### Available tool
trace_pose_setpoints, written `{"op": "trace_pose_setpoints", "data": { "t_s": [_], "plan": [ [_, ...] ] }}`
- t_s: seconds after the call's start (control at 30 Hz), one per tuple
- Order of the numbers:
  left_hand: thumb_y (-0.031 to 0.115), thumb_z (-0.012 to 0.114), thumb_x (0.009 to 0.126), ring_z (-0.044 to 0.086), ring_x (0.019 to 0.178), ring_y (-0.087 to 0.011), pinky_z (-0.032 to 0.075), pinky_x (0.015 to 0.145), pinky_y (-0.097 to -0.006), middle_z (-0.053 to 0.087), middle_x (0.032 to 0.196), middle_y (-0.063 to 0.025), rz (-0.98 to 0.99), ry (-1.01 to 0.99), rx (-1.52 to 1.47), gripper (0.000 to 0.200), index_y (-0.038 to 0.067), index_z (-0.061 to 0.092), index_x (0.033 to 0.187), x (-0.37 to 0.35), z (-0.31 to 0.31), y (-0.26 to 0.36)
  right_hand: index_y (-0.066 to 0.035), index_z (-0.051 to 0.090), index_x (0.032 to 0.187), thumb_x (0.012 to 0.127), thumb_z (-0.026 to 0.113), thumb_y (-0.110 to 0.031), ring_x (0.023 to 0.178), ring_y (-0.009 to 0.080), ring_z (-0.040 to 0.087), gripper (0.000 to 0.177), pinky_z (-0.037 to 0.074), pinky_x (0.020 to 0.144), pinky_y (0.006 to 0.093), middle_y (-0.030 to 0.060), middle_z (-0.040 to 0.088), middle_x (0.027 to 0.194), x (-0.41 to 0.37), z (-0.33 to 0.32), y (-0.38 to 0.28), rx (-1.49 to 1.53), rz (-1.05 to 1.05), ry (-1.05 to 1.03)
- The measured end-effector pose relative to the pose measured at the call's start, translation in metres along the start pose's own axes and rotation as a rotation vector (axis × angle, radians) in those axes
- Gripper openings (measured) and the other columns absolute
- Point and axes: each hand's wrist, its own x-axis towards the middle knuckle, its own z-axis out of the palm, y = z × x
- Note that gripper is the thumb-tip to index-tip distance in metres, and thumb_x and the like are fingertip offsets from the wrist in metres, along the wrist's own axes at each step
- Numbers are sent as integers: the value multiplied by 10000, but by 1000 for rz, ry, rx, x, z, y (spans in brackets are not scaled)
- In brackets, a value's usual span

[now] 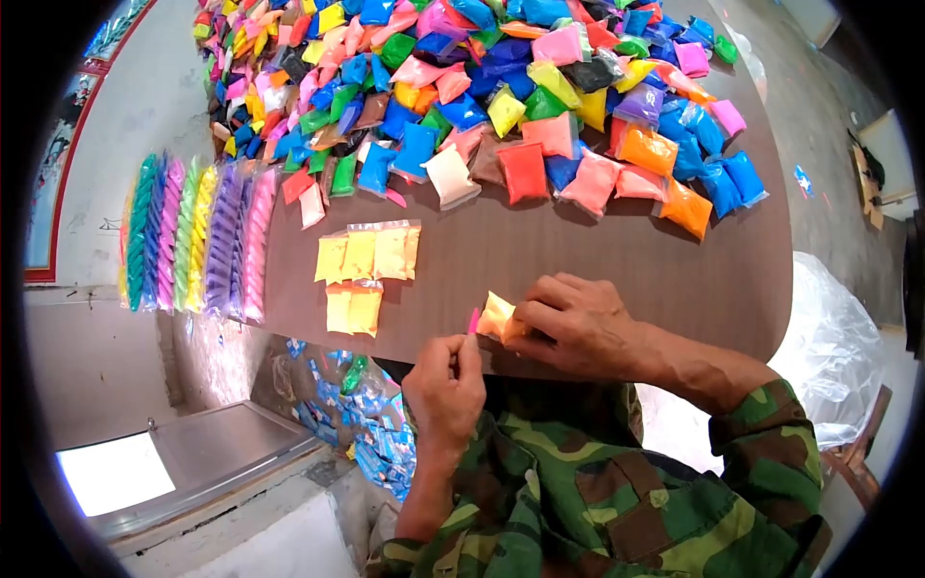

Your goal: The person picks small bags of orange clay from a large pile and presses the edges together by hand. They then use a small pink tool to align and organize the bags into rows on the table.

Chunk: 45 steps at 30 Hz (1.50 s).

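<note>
Near the table's front edge, my right hand (578, 328) is closed on a small yellow-orange packet (496, 314), fingers pinched over its right side. My left hand (445, 385) is closed too, thumb and forefinger pinching a thin pink plastic stick (473, 321) that points up beside the packet's left edge. To the left lie two rows of similar packets, an upper row of yellow-orange ones (358, 255) and a lower group (353, 310) just below it. Part of the held packet is hidden behind my right fingers.
A big heap of colourful soft packets (525, 171) covers the far side of the brown table (462, 255). Long bags of twisted coloured pieces (198, 236) lie at the left edge. Blue-white wrappers (383, 462) litter the floor below; a clear plastic bag (819, 337) stands at right.
</note>
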Motion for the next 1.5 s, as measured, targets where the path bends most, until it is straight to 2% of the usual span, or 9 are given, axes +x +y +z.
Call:
{"op": "trace_pose_setpoints", "data": {
  "t_s": [0.13, 0.23, 0.37, 0.4, 0.67, 0.8, 1.17, 1.3, 1.5],
  "plan": [
    [90, 772, 981, 565, 605, -86, 478, 564, -284, 678, 706, -53, 132, -56, -12, 129, -5, 703, 927, -9, 14, 3, -93, 673, 991, 908, 801, -272, 852, 282, 687, 236, 578, 656, 400, 90, 641, 982, 0, -2, 1, 29, -17, -29],
    [72, 775, 958, 704, 652, -315, 546, 599, -398, 720, 798, -146, -50, -97, 0, 124, 28, 674, 902, 0, 8, 0, -110, 710, 985, 875, 842, -291, 867, 277, 697, 250, 572, 668, 390, 67, 657, 989, -2, 0, 2, 14, 19, -20],
    [63, 766, 964, 708, 659, -306, 540, 595, -383, 714, 791, -155, -49, -73, 73, 102, 28, 683, 916, 8, -2, -3, -87, 673, 1026, 910, 806, -285, 861, 285, 685, 265, 578, 665, 385, 96, 631, 1000, 0, -2, 2, 8, -22, -48],
    [77, 761, 991, 560, 619, -64, 459, 556, -277, 670, 703, -47, -37, -43, 7, 122, -8, 712, 918, 7, -2, -3, -88, 673, 1026, 911, 805, -285, 859, 285, 684, 264, 577, 664, 384, 93, 627, 994, -1, -2, 3, 9, -17, -58],
    [87, 761, 990, 588, 621, -83, 473, 565, -294, 678, 706, -64, 130, -49, 138, 127, -7, 708, 923, 16, 7, -11, -104, 677, 992, 901, 815, -283, 832, 277, 680, 244, 571, 655, 384, 77, 621, 959, -2, 1, 4, 15, -21, -20],
    [83, 767, 985, 578, 639, -61, 459, 569, -269, 676, 708, -45, -64, -81, -17, 124, -7, 710, 921, 19, -6, 2, -120, 716, 998, 875, 846, -285, 848, 270, 698, 243, 571, 670, 379, 58, 658, 963, -1, 0, 5, -13, 17, -45],
    [76, 770, 980, 584, 644, -68, 472, 584, -270, 668, 713, -63, -57, -59, -1, 128, -13, 698, 922, 14, -6, -5, -111, 699, 982, 888, 829, -299, 838, 278, 697, 247, 572, 669, 393, 71, 656, 947, 0, 2, 4, 1, 23, -30],
    [79, 767, 989, 568, 639, -68, 463, 579, -264, 657, 708, -58, 95, -96, -27, 126, -10, 702, 928, -5, 4, 3, -105, 660, 963, 915, 795, -318, 829, 299, 684, 256, 557, 649, 415, 84, 636, 933, -1, 1, 3, 47, 34, -15],
    [156, 745, 1009, 730, 687, -258, 567, 635, -382, 741, 815, -153, -16, -85, 66, 126, 45, 732, 950, 6, 3, -19, -128, 698, 941, 879, 824, -315, 811, 316, 689, 234, 558, 632, 440, 80, 655, 921, 3, -2, 0, -34, 93, -94]
  ]
}}
